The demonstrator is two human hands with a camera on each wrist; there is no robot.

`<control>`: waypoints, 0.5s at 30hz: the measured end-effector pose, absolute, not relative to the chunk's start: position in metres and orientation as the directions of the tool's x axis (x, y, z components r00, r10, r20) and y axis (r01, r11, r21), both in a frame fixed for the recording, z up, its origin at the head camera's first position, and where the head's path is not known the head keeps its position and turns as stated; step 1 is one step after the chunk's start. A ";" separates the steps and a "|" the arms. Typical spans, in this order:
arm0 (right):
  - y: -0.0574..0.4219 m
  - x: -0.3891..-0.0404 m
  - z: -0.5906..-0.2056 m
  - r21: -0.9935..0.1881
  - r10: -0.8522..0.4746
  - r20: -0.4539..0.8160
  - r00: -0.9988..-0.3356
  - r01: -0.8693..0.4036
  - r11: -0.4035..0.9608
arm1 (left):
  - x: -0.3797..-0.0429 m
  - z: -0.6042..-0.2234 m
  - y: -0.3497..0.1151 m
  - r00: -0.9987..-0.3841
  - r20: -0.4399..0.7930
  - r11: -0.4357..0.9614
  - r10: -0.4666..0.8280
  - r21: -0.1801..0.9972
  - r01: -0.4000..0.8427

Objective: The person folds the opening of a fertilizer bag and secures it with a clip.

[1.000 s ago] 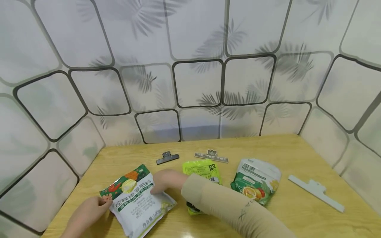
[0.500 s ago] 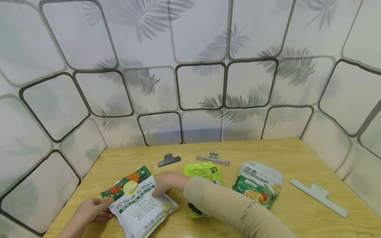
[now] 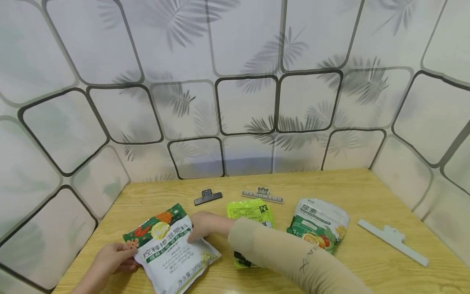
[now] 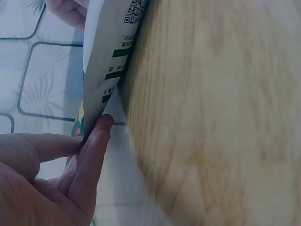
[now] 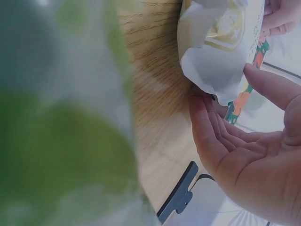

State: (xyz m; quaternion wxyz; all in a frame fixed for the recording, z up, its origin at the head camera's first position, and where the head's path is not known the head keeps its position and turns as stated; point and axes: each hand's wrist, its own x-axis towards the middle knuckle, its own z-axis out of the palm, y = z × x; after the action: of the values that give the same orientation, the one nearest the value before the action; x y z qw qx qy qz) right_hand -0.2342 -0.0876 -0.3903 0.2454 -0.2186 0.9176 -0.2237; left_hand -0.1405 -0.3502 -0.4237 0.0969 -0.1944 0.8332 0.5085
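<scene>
A white fertilizer bag (image 3: 172, 257) with a green, flower-patterned top band lies at the left of the table, printed side up. My left hand (image 3: 114, 258) pinches its upper left edge. In the left wrist view, the thumb and fingers of that hand (image 4: 61, 174) meet on the edge, and the printed back of the bag shows, raised off the table there. My right hand (image 3: 202, 225) holds the bag's right side. From the right wrist, that hand's (image 5: 249, 136) thumb is on the printed face and its fingers reach under the edge.
Behind the bag lie a black clip (image 3: 208, 198) and a grey clip (image 3: 262, 196). A lime-green bag (image 3: 247, 209), partly under my right sleeve, and a green-and-white bag (image 3: 318, 224) lie to the right. A white clip (image 3: 394, 241) is farther right. Patterned curtain surrounds the table.
My left hand's lower fingers now show curled below the thumb at the bag's edge. The right hand and the bag have hardly moved; the head view shifted slightly.
</scene>
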 end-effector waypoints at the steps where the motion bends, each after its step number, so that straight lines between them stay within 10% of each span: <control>1: -0.087 -0.236 -0.392 -0.533 -0.509 -0.352 -0.786 -0.278 0.799 | -0.141 -0.423 -0.350 -0.904 -0.365 0.396 -0.225 0.813 -0.427; 15: -0.075 -0.245 -0.391 -0.727 -0.478 -0.410 -0.777 -0.038 0.685 | -0.152 -0.410 -0.349 -0.917 -0.347 0.369 -0.198 0.840 -0.397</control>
State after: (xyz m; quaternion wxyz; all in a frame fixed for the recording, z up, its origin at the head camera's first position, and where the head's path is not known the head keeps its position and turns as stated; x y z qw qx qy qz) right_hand -0.2453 -0.0750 -0.3909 0.2991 -0.1488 0.8678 -0.3678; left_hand -0.1515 -0.3489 -0.4095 0.0939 -0.1809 0.8219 0.5319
